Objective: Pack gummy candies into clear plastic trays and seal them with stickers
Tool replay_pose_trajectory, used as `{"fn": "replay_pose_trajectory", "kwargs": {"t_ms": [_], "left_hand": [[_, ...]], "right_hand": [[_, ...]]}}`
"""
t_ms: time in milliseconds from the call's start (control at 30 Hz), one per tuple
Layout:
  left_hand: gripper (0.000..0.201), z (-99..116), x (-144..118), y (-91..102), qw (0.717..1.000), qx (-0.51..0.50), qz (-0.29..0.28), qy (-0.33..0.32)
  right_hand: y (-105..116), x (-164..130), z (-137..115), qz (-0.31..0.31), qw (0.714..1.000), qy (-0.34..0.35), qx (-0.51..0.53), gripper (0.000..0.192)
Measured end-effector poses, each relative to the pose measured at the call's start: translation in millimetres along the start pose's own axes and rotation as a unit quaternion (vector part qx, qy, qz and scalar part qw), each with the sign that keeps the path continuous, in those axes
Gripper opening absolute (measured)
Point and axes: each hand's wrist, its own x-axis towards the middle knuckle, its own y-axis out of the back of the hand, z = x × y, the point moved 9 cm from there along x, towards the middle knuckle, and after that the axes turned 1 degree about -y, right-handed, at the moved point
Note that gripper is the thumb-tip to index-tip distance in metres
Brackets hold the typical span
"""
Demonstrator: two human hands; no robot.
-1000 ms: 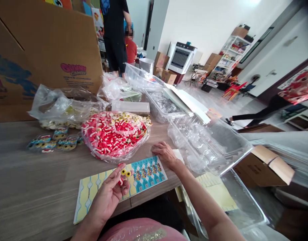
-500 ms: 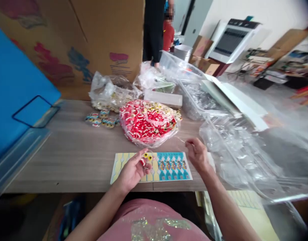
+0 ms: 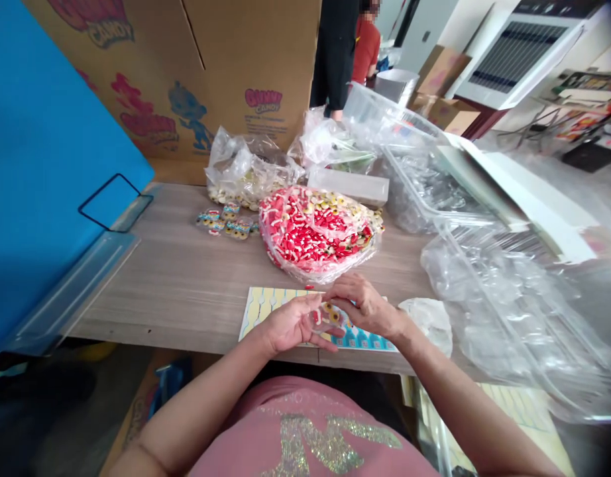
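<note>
wood table [image 3: 186,285]; cardboard box [image 3: 226,73] behind | left hand [image 3: 290,324], right hand [image 3: 365,308] together pinching gummy candy [image 3: 329,315]

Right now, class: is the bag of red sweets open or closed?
Open: the bag of red sweets has its plastic spread back, leaving the sweets heaped and uncovered on top.

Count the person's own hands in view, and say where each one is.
2. The left hand and the right hand meet over the sticker sheet at the table's near edge, both on a small candy piece.
</note>
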Motion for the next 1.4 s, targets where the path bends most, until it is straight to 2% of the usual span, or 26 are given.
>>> {"fn": "replay_pose_trajectory", "kwargs": {"t_ms": [133, 233, 300, 400, 467, 567, 600, 667, 767, 867, 933, 967, 1033, 1100, 1167, 1200, 1300, 1400], "left_hand": [[0.047, -0.2, -3.4, 5.3, 0.999, 0.035, 0.026, -0.022], [0.047, 0.4, -5.4, 10.4, 0.996, 0.060, 0.059, -0.038], [0.048, 5.0, -8.1, 13.0, 0.991, 0.078, 0.087, -0.066], [0.047, 12.0, -14.4, 13.7, 0.979, 0.121, 0.124, -0.110], [0.049, 11.9, -18.0, 11.6, 0.970, 0.162, 0.137, -0.118], [0.050, 5.6, -21.6, 10.2, 0.962, 0.204, 0.143, -0.109], [0.045, 2.2, -22.4, 10.9, 0.961, 0.212, 0.142, -0.103], [0.034, -5.6, -24.1, 14.5, 0.960, 0.230, 0.139, -0.085], [0.028, -13.8, -27.9, 23.5, 0.952, 0.258, 0.149, -0.068], [0.025, -17.1, -30.7, 27.4, 0.948, 0.271, 0.154, -0.061], [0.024, -16.2, -31.4, 26.4, 0.948, 0.273, 0.152, -0.060], [0.024, -13.6, -31.8, 26.0, 0.948, 0.271, 0.154, -0.065], [0.025, -5.1, -33.2, 26.2, 0.947, 0.261, 0.165, -0.086], [0.025, 3.8, -35.1, 27.6, 0.946, 0.249, 0.178, -0.109], [0.025, 8.0, -36.1, 29.1, 0.943, 0.254, 0.182, -0.115], [0.025, 8.2, -35.9, 29.5, 0.940, 0.266, 0.181, -0.111], [0.025, 4.9, -30.9, 27.9, 0.927, 0.325, 0.168, -0.087], [0.023, 7.7, -19.8, 22.2, 0.915, 0.357, 0.156, -0.104]], "right_hand": [[1.0, -4.6, -3.5, 0.088, 0.996, -0.014, -0.016, 0.024], [5.4, -13.9, 1.0, 0.169, 0.983, -0.066, 0.039, 0.022], [0.2, -23.8, 9.9, 0.198, 0.967, -0.121, 0.108, 0.019], [-25.3, -41.7, 26.7, 0.196, 0.920, -0.221, 0.258, 0.022], [-43.7, -54.2, 34.0, 0.204, 0.870, -0.272, 0.358, 0.022], [-59.3, -71.2, 38.4, 0.246, 0.795, -0.316, 0.456, 0.014], [-62.2, -75.0, 37.8, 0.253, 0.779, -0.324, 0.474, 0.014], [-64.9, -78.7, 33.4, 0.246, 0.768, -0.325, 0.494, 0.021], [-63.8, -76.5, 22.8, 0.198, 0.792, -0.305, 0.490, 0.039], [-60.6, -70.4, 15.3, 0.124, 0.852, -0.287, 0.420, 0.016], [-58.5, -65.6, 16.3, 0.077, 0.885, -0.278, 0.365, 0.012], [-57.0, -62.9, 19.2, 0.062, 0.893, -0.272, 0.353, 0.012], [-49.7, -57.1, 30.8, 0.064, 0.898, -0.259, 0.351, 0.019], [-36.2, -52.5, 49.4, 0.101, 0.913, -0.258, 0.299, 0.034], [-25.0, -48.1, 64.7, 0.113, 0.944, -0.263, 0.165, 0.037], [-23.6, -45.3, 69.2, 0.098, 0.955, -0.264, 0.087, 0.034], [-31.0, -39.9, 75.0, 0.041, 0.963, -0.260, -0.063, 0.028], [-36.2, -41.9, 74.7, 0.046, 0.960, -0.258, -0.095, 0.027]]}}
